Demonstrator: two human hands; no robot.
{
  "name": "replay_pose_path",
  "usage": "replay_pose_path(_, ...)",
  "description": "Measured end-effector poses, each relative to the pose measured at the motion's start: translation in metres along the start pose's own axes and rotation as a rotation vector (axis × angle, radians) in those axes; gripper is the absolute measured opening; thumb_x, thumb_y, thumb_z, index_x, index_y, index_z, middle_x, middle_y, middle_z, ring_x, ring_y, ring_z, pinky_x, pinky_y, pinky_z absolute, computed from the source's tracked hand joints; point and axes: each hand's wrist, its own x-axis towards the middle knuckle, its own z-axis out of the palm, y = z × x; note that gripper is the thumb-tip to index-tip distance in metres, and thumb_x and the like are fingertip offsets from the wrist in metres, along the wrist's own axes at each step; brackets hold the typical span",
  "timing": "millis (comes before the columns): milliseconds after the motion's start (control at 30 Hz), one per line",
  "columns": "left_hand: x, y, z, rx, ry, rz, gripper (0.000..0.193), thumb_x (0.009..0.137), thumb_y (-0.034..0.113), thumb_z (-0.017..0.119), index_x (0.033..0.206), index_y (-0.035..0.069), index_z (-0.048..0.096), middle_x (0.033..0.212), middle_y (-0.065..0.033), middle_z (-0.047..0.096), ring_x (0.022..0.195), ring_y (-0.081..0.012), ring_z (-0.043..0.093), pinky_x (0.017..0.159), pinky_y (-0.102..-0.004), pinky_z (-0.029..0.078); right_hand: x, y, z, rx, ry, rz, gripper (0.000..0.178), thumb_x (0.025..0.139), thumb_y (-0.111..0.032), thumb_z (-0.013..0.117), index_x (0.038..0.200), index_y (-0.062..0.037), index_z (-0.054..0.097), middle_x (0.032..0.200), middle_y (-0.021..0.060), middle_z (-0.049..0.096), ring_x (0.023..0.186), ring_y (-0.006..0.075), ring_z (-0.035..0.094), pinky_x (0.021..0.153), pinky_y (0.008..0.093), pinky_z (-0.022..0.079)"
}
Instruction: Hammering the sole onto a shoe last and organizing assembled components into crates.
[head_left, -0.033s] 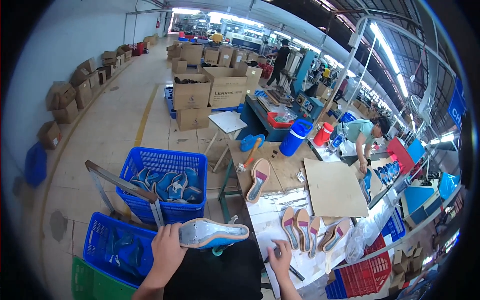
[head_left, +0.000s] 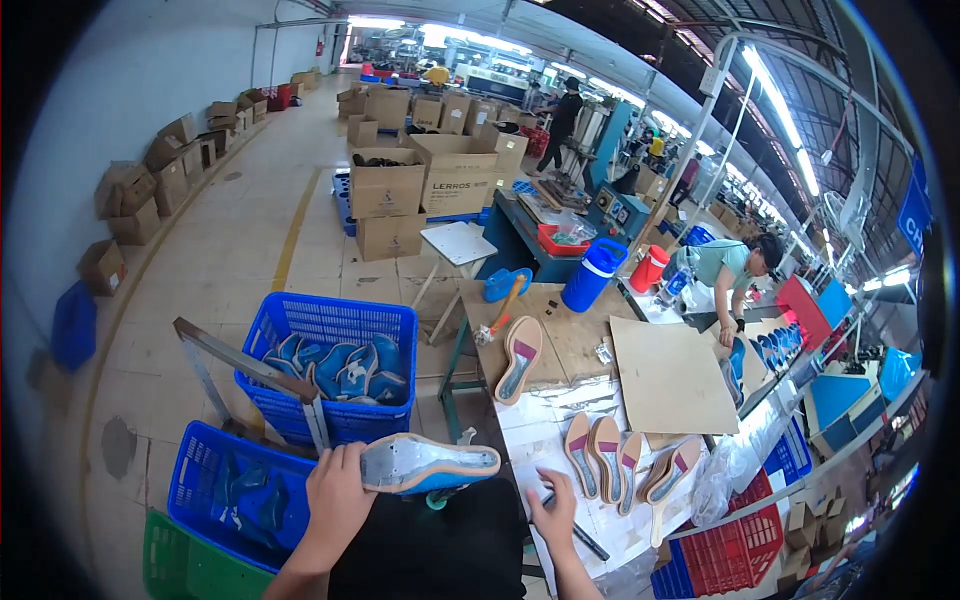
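Observation:
My left hand (head_left: 337,500) grips one end of a blue shoe (head_left: 430,464), which lies sole up above my lap. Its pale sole face is glossy, with a tan rim. At the table's near edge, my right hand (head_left: 551,508) has its fingers curled around a dark pen-like tool (head_left: 590,541), partly hidden under the hand. Wedge soles with purple patches stand beside it: a single sole (head_left: 580,456), stacked soles (head_left: 605,458) and a further group (head_left: 672,470). Another sole (head_left: 519,360) lies farther back near a hammer (head_left: 502,310).
To my left, a blue crate (head_left: 330,310) holds several blue shoes, with another blue crate (head_left: 195,470) and a metal frame (head_left: 245,362) nearby. Cardboard (head_left: 670,375) covers part of the table (head_left: 550,420). A blue jug (head_left: 594,275) stands behind; a co-worker (head_left: 735,270) bends at right.
My right hand has shifted slightly left, and its fingers look more closed around the dark tool. The shoe in my left hand has hardly moved.

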Motion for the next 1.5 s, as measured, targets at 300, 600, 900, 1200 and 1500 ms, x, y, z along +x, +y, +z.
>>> replay_pose_path(300, -0.023, 0.011, -0.021, -0.094, 0.116, 0.058, 0.054, 0.071, 0.014, 0.095, 0.118, 0.008, 0.070, 0.101, -0.0143, 0.076, 0.097, -0.0346, 0.071, 0.083, -0.0450, 0.060, 0.034, -0.060, 0.055, 0.496, -0.347, -0.082, 0.088, 0.080, -0.005, 0.093, 0.156, -0.0062, 0.047, 0.143, 0.0150, 0.061, 0.134, 0.0263, 0.059, 0.118, 0.0382, 0.043)
replay_pose_path(600, -0.004, 0.023, -0.032, -1.331, 0.544, -0.095, 0.043, 0.099, 0.021, 0.080, 0.133, -0.002, 0.068, 0.131, -0.0118, 0.064, 0.122, -0.0195, 0.063, 0.097, -0.0327, 0.055, -0.012, -0.151, 0.002, 1.144, -1.030, 0.685, 0.063, 0.115, -0.046, 0.048, 0.154, 0.0035, 0.045, 0.111, 0.0217, 0.075, 0.084, 0.0341, 0.077, 0.072, 0.0462, 0.065)
replay_pose_path(900, 0.004, 0.014, -0.023, -1.564, 0.266, -0.222, 0.022, 0.104, 0.023, 0.076, 0.113, 0.004, 0.072, 0.101, -0.0041, 0.075, 0.091, -0.0111, 0.071, 0.080, -0.0288, 0.058, -0.043, -0.136, 0.008, 1.128, -1.221, 0.589, 0.102, 0.105, -0.078, 0.038, 0.163, 0.0049, 0.030, 0.144, 0.0310, 0.063, 0.127, 0.0386, 0.068, 0.111, 0.0489, 0.052)
replay_pose_path(1200, -0.009, -0.032, 0.028, -1.271, 0.213, -0.313, 0.034, 0.106, 0.037, 0.074, 0.110, 0.003, 0.074, 0.092, 0.0001, 0.071, 0.088, -0.0074, 0.063, 0.080, -0.0268, 0.051, -0.026, -0.189, 0.044, 0.779, -1.019, 0.282, 0.131, 0.076, 0.004, 0.090, 0.176, -0.0108, 0.008, 0.170, 0.0217, 0.039, 0.150, 0.0301, 0.049, 0.122, 0.0434, 0.040)
replay_pose_path(1500, -0.119, -0.232, 0.227, -0.585, 0.080, -0.731, 0.044, 0.103, 0.049, 0.066, 0.111, 0.008, 0.078, 0.104, -0.0202, 0.079, 0.103, -0.0424, 0.075, 0.088, -0.0517, 0.058, 0.086, -0.154, 0.160, 0.631, -0.808, 1.134, 0.045, 0.087, -0.026, 0.081, 0.126, -0.0094, 0.068, 0.110, 0.0122, 0.077, 0.097, 0.0310, 0.076, 0.087, 0.0460, 0.064)
